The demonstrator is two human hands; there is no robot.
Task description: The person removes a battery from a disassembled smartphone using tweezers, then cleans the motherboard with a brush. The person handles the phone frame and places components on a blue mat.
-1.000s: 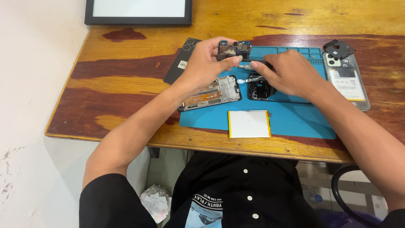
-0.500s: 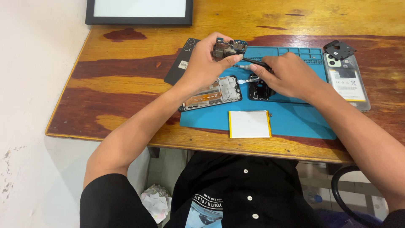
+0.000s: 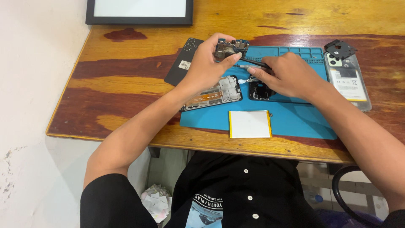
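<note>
My left hand holds a small dark circuit board raised above the blue repair mat. My right hand rests on the mat and grips a thin dark tool whose tip points left toward the board. Under my left wrist lies an opened phone frame showing its inner parts. Another dark phone part sits partly hidden under my right hand. A white flat battery lies at the mat's near edge.
A black phone back cover lies left of the mat. At the right lies a second opened phone with a black cover piece on its top. A dark-framed panel stands at the wooden table's far edge.
My left hand has lowered and turned the circuit board slightly toward the tool. My right hand has stayed on the mat with small finger shifts.
</note>
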